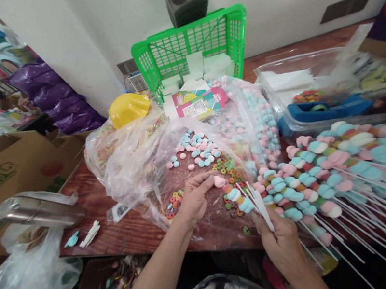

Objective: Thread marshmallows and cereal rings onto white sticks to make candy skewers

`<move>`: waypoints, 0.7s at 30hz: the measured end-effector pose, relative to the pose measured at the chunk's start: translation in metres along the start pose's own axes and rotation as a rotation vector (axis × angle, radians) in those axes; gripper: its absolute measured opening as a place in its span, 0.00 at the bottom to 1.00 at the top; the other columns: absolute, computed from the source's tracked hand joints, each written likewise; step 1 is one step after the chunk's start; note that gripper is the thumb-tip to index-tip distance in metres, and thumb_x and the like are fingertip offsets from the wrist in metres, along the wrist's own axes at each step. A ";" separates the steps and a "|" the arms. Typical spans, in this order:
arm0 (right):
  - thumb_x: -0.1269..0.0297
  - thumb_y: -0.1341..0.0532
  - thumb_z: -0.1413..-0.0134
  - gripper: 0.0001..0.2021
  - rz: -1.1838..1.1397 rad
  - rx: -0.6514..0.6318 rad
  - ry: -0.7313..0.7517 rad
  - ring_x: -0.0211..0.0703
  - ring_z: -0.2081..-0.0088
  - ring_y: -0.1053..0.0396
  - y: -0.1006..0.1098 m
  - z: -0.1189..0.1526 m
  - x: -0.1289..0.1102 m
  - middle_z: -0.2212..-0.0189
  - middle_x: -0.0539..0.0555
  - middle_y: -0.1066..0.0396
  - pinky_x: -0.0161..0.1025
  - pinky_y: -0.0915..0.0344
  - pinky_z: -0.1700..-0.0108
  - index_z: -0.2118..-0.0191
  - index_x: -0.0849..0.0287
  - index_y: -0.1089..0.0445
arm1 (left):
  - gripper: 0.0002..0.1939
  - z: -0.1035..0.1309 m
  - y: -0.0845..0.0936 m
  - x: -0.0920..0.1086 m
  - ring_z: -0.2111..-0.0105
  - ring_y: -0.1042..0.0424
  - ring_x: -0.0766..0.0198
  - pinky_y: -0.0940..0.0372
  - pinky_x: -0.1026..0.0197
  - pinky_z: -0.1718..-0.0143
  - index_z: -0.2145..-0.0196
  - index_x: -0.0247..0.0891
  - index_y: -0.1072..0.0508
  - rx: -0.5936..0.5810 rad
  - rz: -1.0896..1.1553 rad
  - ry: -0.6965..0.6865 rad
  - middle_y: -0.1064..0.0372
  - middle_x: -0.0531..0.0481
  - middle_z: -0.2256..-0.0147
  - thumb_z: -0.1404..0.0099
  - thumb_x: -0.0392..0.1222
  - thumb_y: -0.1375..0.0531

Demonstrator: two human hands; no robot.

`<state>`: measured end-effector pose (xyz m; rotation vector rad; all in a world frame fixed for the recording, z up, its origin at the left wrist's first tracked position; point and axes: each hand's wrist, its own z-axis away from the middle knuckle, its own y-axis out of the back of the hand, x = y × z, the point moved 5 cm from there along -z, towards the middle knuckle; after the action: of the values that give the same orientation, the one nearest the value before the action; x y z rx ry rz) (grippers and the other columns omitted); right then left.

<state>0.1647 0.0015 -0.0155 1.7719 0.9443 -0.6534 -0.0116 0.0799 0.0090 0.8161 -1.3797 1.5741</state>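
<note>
My left hand [196, 200] pinches a pink candy [220, 181] at the upper end of a candy stick. Below it on that stick sit ring candies and blue and white candies [240, 201]. My right hand [281, 240] is closed around several white sticks [260, 204], and the candy stick's lower end runs into this grip. Loose pink and blue candies [199, 151] lie on clear plastic just beyond my left hand. Green and orange ring candies [227, 166] are scattered close to my fingers. To the right, a large pile of filled candy sticks [314, 171] has its white ends pointing toward me.
A green basket [245, 33] holding white pieces stands at the back. Bagged candies [255, 110] and a yellow bowl-like item [128, 108] lie before it. A blue tape dispenser [330, 108] sits right, a steel flask [37, 210] left. People are far left.
</note>
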 end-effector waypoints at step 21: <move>0.79 0.53 0.55 0.20 0.423 -0.039 0.193 0.45 0.77 0.28 0.001 0.000 -0.039 0.77 0.54 0.26 0.36 0.35 0.74 0.60 0.62 0.29 | 0.21 0.034 0.015 -0.008 0.64 0.24 0.59 0.28 0.59 0.61 0.58 0.36 0.22 0.120 -0.075 -0.142 0.23 0.45 0.61 0.52 0.42 0.30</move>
<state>0.1443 -0.0107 0.0152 1.9442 0.6683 -0.1964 -0.0244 0.0445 0.0016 1.0585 -1.3475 1.5773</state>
